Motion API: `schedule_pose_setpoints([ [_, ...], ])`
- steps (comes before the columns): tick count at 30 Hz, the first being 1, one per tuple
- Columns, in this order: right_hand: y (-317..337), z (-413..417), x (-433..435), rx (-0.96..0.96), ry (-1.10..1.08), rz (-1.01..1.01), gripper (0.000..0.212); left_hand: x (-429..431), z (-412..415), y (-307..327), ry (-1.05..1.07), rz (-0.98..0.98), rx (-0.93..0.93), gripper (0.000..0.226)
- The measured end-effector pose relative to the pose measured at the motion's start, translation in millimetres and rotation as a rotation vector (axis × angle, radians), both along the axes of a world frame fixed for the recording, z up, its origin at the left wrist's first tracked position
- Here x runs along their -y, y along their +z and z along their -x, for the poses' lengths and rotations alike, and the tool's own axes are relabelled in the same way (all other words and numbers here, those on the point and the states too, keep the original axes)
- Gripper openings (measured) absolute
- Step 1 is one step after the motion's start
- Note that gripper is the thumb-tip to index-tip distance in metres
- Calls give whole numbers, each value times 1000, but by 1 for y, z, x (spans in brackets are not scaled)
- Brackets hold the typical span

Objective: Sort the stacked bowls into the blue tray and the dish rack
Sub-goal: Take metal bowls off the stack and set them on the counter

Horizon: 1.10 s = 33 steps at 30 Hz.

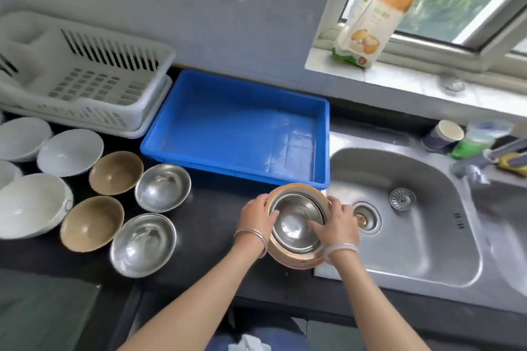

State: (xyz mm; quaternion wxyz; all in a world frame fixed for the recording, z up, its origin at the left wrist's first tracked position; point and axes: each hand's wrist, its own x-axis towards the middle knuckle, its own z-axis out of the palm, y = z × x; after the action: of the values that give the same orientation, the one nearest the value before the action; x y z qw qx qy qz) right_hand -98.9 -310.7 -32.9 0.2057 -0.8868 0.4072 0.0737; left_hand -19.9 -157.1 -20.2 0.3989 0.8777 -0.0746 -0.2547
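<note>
Stack of nested bowls (295, 222), a shiny steel bowl sitting inside tan, orange-rimmed ones, is at the front edge of the black counter (205, 239), right where it meets the stainless steel sink (405, 239) and just in front of the near right corner of the rectangular blue plastic tray (228, 122). The left hand (258, 215) grips the stack's left side, fingers curled over the rim. The right hand (338, 221) clasps the right side, one digit reaching down inside the steel bowl. Whether the stack rests on the counter or is lifted off it, I cannot tell. The tray holds nothing, and so does the white slotted plastic dish rack (94, 80) just beside it to the left. Left of the hands, well apart from the stack, single bowls stand upright on the counter: two steel bowls (162, 187), two brown bowls (115, 172) beside them, and several white ceramic bowls (70, 152) farthest left. A printed food packet (368, 28) leans on the window sill.
</note>
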Motion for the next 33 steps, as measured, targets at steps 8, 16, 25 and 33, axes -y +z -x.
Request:
schedule_pose_setpoints([
  [8,2,2,6,24,23,10,35,8,0,-11,-36,-121,77,26],
  [16,8,5,6,16,98,147,32,8,1,-14,-9,-104,78,16],
  [25,22,4,15,200,16,132,17,10,5,-17,-23,-148,129,25],
  [33,31,15,28,353,-170,13,16,24,7,-15,-47,-264,179,39],
])
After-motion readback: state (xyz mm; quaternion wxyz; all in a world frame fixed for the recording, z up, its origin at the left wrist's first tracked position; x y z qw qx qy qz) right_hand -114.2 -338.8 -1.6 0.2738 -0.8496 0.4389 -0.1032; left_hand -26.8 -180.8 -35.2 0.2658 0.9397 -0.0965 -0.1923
